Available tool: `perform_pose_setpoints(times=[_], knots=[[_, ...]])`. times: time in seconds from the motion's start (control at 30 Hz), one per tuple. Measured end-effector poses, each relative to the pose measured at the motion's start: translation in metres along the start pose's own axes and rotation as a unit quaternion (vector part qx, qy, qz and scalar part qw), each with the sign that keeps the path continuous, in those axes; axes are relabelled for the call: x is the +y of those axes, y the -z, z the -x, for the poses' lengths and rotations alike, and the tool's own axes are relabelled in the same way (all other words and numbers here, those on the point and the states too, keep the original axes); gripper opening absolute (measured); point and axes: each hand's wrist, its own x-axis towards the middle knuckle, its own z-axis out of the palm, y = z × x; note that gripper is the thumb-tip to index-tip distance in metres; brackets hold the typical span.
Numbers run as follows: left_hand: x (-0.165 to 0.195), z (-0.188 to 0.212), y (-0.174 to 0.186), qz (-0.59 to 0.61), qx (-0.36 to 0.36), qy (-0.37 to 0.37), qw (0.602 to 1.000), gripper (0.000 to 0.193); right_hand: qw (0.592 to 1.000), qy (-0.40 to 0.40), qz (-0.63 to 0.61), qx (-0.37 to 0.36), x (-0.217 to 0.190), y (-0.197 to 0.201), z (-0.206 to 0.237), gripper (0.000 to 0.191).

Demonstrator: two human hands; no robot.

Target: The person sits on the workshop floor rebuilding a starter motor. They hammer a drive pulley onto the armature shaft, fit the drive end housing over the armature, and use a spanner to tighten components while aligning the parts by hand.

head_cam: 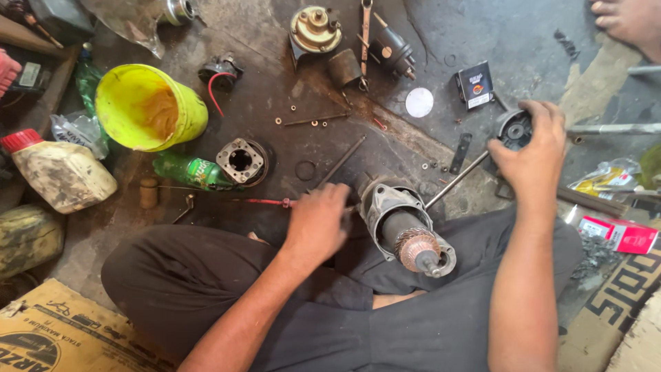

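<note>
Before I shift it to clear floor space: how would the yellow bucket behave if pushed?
The yellow bucket lies tipped on its side, so it would probably roll rather than slide. It looks like thin plastic with only an orange-brown smear inside, so likely light. The green bottle and white jug lie close by and might stop it.

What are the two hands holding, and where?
The right hand grips the round black part from above. The left hand rests beside the motor housing; any grip is hidden.

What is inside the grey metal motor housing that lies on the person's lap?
Inside the motor housing sits an armature, its coppery commutator and shaft sticking out. The windings deeper inside are covered by the housing.
</note>
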Motion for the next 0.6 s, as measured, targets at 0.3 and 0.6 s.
perform_pose_setpoints(times=[0.3,0.6], knots=[[-0.015,0.006,-0.022,-0.184,0.074,0.07,0.978,0.026,0.993,0.083,0.079,0.011,-0.015,-0.03,0.001,0.059],[-0.032,-0.01,0.004,-0.093,0.265,0.102,0.954,0.044,0.985,0.144,-0.031,-0.086,-0.054,-0.05,0.007,0.042]])
